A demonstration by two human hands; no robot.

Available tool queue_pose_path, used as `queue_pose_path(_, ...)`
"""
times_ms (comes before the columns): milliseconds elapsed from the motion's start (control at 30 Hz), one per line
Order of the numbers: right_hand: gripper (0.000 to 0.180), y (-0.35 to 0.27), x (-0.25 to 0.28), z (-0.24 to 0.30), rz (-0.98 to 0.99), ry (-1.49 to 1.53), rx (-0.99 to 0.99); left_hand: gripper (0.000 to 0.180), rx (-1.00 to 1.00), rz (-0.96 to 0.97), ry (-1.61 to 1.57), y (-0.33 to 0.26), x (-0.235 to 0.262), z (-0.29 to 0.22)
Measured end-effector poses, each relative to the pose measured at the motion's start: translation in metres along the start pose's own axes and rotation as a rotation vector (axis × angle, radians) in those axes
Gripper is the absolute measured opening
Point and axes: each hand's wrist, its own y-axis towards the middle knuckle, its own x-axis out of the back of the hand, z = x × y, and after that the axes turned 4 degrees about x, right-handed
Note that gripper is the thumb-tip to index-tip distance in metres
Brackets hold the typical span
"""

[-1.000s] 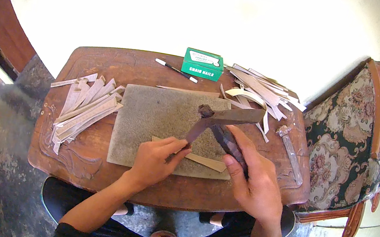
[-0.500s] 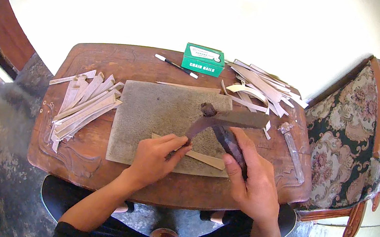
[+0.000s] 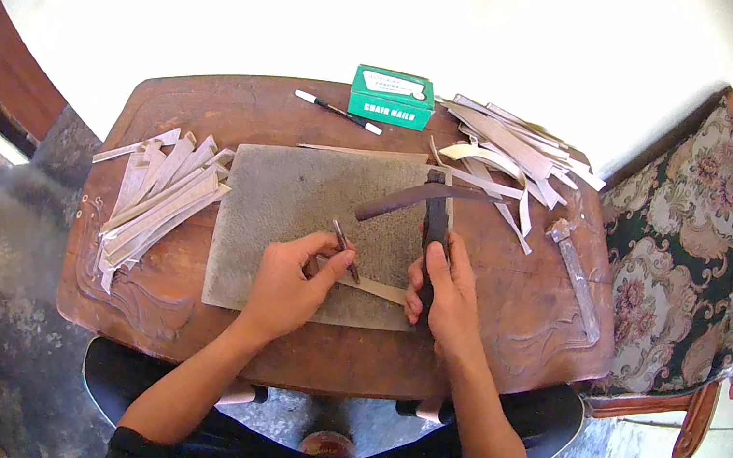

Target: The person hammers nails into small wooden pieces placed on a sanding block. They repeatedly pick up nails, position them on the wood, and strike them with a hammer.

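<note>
My left hand [image 3: 292,280] pinches a short, slim metal punch [image 3: 346,249], which leans over a thin pale strip [image 3: 383,291]. That strip lies on the front part of a grey stone slab [image 3: 282,204], partly covered by my fingers. My right hand [image 3: 445,299] is wrapped round the dark handle of a hammer [image 3: 437,214]. The hammer's long, curved brown head is raised above the slab's right side, apart from the punch.
Pale strips are piled on the wooden table's left side [image 3: 161,198] and back right [image 3: 508,146]. A green box [image 3: 391,99] and a marker pen [image 3: 338,112] stand behind the slab. A worn stick-like tool [image 3: 576,281] lies right, near a flowered chair [image 3: 679,235].
The hammer has swung away from my left hand and turned, its handle now more upright. My left fingers have shifted, and the punch in them now shows plainly.
</note>
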Motion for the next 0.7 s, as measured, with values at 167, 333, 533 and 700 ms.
queue_pose_path(167, 0.044, 0.000, -0.001, 0.003, 0.007, 0.009, -0.018, 0.017, 0.009, -0.017, -0.141, 0.004, -0.005, 0.016)
queue_pose_path(333, 0.045, 0.002, 0.001, 0.001, 0.009, 0.003, -0.010, 0.017, -0.050, -0.057, -0.134, 0.005, -0.012, 0.017)
queue_pose_path(533, 0.046, 0.002, 0.001, 0.000, 0.000, -0.009, -0.008, 0.017, -0.080, -0.062, -0.034, 0.002, -0.010, 0.007)
queue_pose_path(700, 0.046, 0.003, 0.002, -0.003, 0.009, 0.001, 0.006, 0.016, -0.069, -0.066, 0.056, 0.000, -0.009, 0.004)
